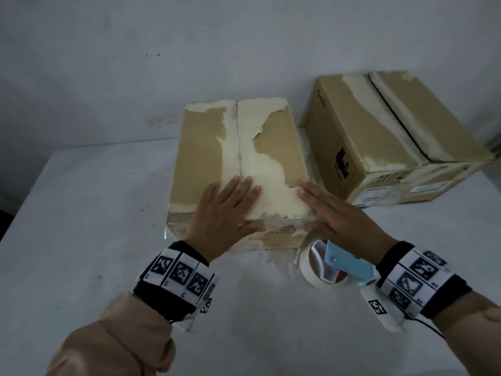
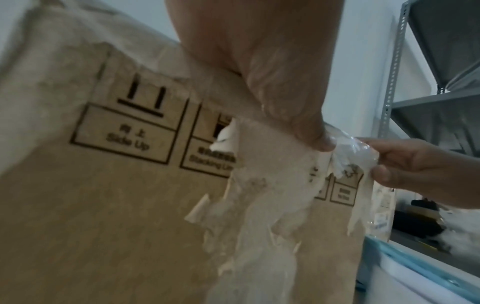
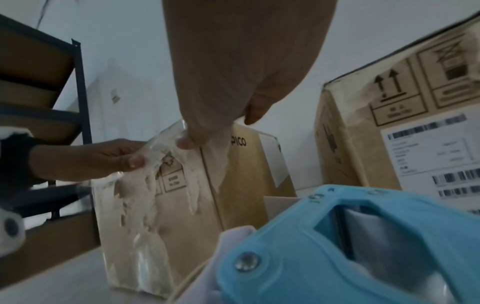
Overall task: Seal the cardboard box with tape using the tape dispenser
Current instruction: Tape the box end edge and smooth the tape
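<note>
Left grip (image 1: pixel 222 213): fingers straight, flat on the top of the cardboard box (image 1: pixel 238 169), thumb pressing clear tape (image 2: pixel 345 156) onto the near face.
Right grip (image 1: pixel 339 215): fingers straight along the box's right near corner, thumb on the same tape.
Cardboard box: under both grips, on the white counter (image 1: pixel 81 240).
Tape dispenser (image 1: pixel 344 264): blue, on the counter just below the right grip, unheld.
Second box (image 1: pixel 393 137): beyond the right grip.

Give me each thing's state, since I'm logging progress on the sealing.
Near cardboard box: flaps shut, surface torn.
Clear tape: crumpled over front edge.
Tape dispenser: lying on table, unheld.
Left hand: flat on box.
Right hand: flat on box corner.
Far box: closed.
</note>
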The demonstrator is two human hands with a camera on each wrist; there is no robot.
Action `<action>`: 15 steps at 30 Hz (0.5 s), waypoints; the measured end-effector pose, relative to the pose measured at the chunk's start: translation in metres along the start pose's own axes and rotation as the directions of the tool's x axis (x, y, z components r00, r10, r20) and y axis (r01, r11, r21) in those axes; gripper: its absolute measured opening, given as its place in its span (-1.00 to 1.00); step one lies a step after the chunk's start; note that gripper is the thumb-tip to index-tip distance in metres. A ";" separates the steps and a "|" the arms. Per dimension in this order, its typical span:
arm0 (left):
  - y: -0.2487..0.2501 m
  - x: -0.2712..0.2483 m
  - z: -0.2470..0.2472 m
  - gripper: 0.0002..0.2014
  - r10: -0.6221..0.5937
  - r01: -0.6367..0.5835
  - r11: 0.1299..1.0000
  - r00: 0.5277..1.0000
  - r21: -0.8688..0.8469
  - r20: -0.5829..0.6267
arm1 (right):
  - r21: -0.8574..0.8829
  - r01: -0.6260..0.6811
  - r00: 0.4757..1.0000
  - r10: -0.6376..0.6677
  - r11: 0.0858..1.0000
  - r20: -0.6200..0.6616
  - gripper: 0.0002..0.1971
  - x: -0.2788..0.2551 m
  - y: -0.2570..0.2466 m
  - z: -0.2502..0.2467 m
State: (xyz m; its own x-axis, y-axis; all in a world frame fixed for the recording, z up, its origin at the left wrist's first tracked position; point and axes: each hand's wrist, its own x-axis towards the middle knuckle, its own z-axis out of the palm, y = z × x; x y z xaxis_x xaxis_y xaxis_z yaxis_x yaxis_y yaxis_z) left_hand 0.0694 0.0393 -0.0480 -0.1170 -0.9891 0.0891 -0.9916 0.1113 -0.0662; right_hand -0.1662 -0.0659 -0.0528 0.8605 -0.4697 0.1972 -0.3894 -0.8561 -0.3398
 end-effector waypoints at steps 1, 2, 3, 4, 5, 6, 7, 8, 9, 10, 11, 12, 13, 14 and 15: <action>0.001 0.001 -0.001 -0.20 -0.013 0.013 1.000 1.000 -0.018 -0.008 | 0.083 -0.078 0.997 0.077 0.993 0.017 -0.35 -0.005 0.000 -0.002; 0.004 0.001 -0.003 -0.19 -0.030 0.029 0.999 0.999 -0.039 -0.020 | 0.150 -0.148 0.989 0.147 0.977 0.022 -0.34 -0.009 -0.002 -0.004; 0.008 0.003 -0.007 -0.18 -0.050 0.048 0.997 0.998 -0.062 -0.039 | 0.206 -0.180 0.982 0.186 0.962 -0.013 -0.34 -0.012 -0.002 -0.004; 0.014 0.005 -0.012 -0.19 -0.067 0.063 0.994 0.997 -0.090 -0.041 | 0.243 -0.169 0.979 0.191 0.955 -0.071 -0.38 -0.013 -0.002 -0.004; 0.020 0.009 -0.016 -0.17 -0.081 0.079 0.990 0.997 -0.119 -0.008 | 0.265 -0.138 0.979 0.172 0.954 -0.110 -0.45 -0.012 -0.002 -0.005; 0.027 0.014 -0.017 -0.13 -0.091 0.098 0.987 0.994 -0.130 0.055 | 0.262 -0.109 0.983 0.144 0.959 -0.117 -0.52 -0.010 0.000 -0.007; 0.035 0.019 -0.017 -0.09 -0.087 0.097 0.989 0.992 -0.115 0.092 | 0.250 -0.080 0.989 0.109 0.965 -0.105 -0.60 -0.008 0.002 -0.012; 0.041 0.023 -0.017 -0.09 -0.077 0.090 0.991 0.989 -0.100 0.130 | 0.212 -0.031 0.994 0.053 0.977 -0.099 -0.68 -0.006 0.005 -0.016; 0.045 0.026 -0.015 -0.12 -0.071 0.085 0.992 0.986 -0.090 0.148 | 0.151 0.034 0.995 -0.019 0.988 -0.101 -0.73 -0.002 0.008 -0.020; 0.048 0.028 -0.013 -0.14 -0.074 0.089 0.992 0.984 -0.085 0.159 | 0.087 0.105 0.991 -0.097 0.991 -0.092 -0.74 0.001 0.009 -0.024; 0.048 0.029 -0.009 -0.17 -0.073 0.085 0.993 0.987 -0.079 0.144 | 0.035 0.175 0.982 -0.171 0.984 -0.077 -0.73 0.006 0.012 -0.026; 0.048 0.029 -0.007 -0.20 -0.069 0.078 0.995 0.990 -0.068 0.127 | 0.004 0.227 0.972 -0.226 0.974 -0.058 -0.74 0.011 0.013 -0.028; 0.047 0.029 -0.006 -0.24 -0.060 0.066 0.996 0.993 -0.057 0.098 | -0.008 0.253 0.966 -0.254 0.967 -0.040 -0.75 0.015 0.013 -0.030; 0.047 0.029 -0.006 -0.27 -0.051 0.055 0.997 0.995 -0.049 0.082 | -0.014 0.272 0.962 -0.272 0.962 -0.031 -0.77 0.017 0.015 -0.032; 0.048 0.028 -0.005 -0.28 -0.044 0.047 0.998 0.997 -0.045 0.067 | -0.010 0.279 0.960 -0.279 0.960 -0.013 -0.78 0.017 0.017 -0.034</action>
State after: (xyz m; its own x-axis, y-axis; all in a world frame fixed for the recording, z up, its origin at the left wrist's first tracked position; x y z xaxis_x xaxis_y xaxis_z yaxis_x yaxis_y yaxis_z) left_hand 0.0187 0.0171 -0.0432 -0.0689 -0.9973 0.0257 -0.9975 0.0685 -0.0173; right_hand -0.1696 -0.0958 -0.0240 0.9307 -0.2148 0.2960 -0.1370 -0.9552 -0.2624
